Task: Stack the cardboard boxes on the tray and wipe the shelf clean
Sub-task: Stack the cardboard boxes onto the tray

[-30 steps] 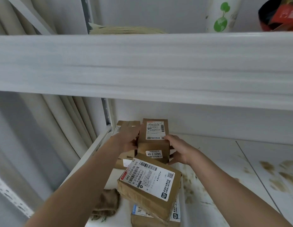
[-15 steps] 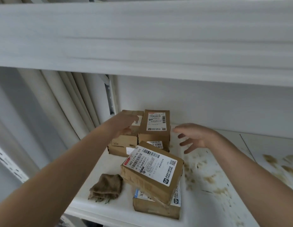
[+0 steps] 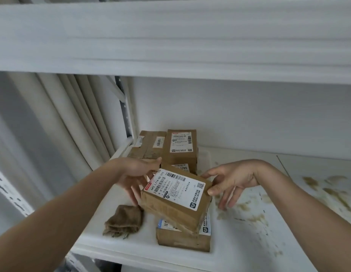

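Labelled box (image 3: 175, 195): tilted atop lower box (image 3: 183, 237), front of shelf (image 3: 249, 232). Left hand (image 3: 134, 173) and right hand (image 3: 232, 178): fingers spread, closing on opposite ends, grip partial. Risk: slipping, toppling off shelf edge. Stains (image 3: 327, 188) unwiped; cloth (image 3: 123, 220) idle.

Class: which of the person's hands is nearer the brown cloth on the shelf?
Left. The left hand holds the tilted box's left side, fingertips just above the cloth; the right hand grips the box's far side.
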A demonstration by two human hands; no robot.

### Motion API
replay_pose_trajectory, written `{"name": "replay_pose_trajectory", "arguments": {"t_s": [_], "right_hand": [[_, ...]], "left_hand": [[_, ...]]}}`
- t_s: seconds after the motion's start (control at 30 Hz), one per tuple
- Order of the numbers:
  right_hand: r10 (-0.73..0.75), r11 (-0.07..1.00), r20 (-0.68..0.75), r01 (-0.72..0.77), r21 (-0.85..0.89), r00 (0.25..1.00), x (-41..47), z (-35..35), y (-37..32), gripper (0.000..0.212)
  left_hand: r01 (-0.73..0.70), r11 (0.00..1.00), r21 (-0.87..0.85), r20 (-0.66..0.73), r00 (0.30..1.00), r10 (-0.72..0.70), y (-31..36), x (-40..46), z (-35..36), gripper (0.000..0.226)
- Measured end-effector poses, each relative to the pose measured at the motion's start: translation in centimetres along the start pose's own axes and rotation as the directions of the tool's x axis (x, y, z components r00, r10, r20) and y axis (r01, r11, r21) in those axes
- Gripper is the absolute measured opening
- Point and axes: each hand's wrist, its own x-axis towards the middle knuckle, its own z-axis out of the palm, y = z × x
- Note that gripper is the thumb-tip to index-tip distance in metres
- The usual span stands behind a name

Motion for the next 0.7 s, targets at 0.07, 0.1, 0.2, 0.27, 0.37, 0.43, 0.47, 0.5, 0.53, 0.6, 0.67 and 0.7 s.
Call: {"name": "replay_pose_trajectory", "arguments": {"t_s": [0.07, 0.1, 0.2, 0.27, 0.37, 0.43, 0.47, 0.5, 0.53, 0.6, 0.67, 0.7], "right_hand": [[-0.022, 1.0, 0.016, 0.022, -0.011, 1.0, 0.6, 0.3, -0.2, 0.063], [-0.034, 0.999, 0.017, 0.034, -0.007, 0.999, 0.9, 0.3, -0.4, 0.06], [-0.067, 0.997, 0.016, 0.067, 0.031, 0.998, 1.3, 0.3, -1.3, 0.048], [-0.118, 0.991, -0.013, 0.119, 0.055, 0.993, 1.2, 0.2, -2.3, 0.041], [-0.212, 0.972, -0.084, 0.218, 0.083, 0.974, 1.0, -0.3, -4.4, 0.036], [-0.272, 0.949, -0.172, 0.294, 0.117, 0.947, 1.3, -0.9, -5.9, 0.038], [-0.287, 0.935, -0.23, 0.324, 0.147, 0.93, 1.6, -1.2, -6.6, 0.039], [-0.296, 0.917, -0.283, 0.354, 0.183, 0.912, 1.9, -1.4, -7.3, 0.039], [-0.302, 0.895, -0.324, 0.384, 0.229, 0.897, 2.4, -1.4, -7.9, 0.037], [-0.296, 0.847, -0.368, 0.42, 0.326, 0.882, 3.4, -1.3, -9.1, 0.034], [-0.28, 0.812, -0.398, 0.436, 0.387, 0.874, 4.7, -1.1, -9.9, 0.036], [-0.273, 0.797, -0.418, 0.447, 0.406, 0.866, 5.3, -0.9, -10.3, 0.036]], "left_hand": [[-0.026, 0.999, -0.036, 0.042, 0.999, 0.027, -0.3, -0.3, 0.2, 0.073], [-0.043, 0.998, -0.044, 0.054, 0.997, 0.046, -0.3, -0.4, 0.2, 0.073], [-0.073, 0.995, -0.069, 0.071, 0.994, 0.078, -0.5, -1.2, -0.3, 0.078], [-0.107, 0.99, -0.091, 0.053, 0.992, 0.112, -0.4, -2.0, -1.0, 0.078], [-0.215, 0.966, -0.142, -0.06, 0.976, 0.208, -0.2, -3.7, -2.3, 0.069], [-0.307, 0.927, -0.215, -0.192, 0.944, 0.268, 0.1, -4.8, -3.8, 0.066], [-0.36, 0.895, -0.262, -0.269, 0.918, 0.291, 0.2, -5.1, -4.6, 0.063], [-0.421, 0.851, -0.313, -0.335, 0.888, 0.316, 0.3, -5.4, -5.4, 0.058], [-0.489, 0.798, -0.354, -0.386, 0.853, 0.352, 0.4, -5.6, -6.1, 0.052], [-0.61, 0.712, -0.347, -0.446, 0.775, 0.447, 0.5, -5.6, -7.1, 0.039], [-0.681, 0.663, -0.31, -0.483, 0.714, 0.507, 0.4, -5.1, -8.1, 0.041], [-0.698, 0.65, -0.3, -0.508, 0.694, 0.511, 0.4, -4.9, -8.5, 0.042]]}}
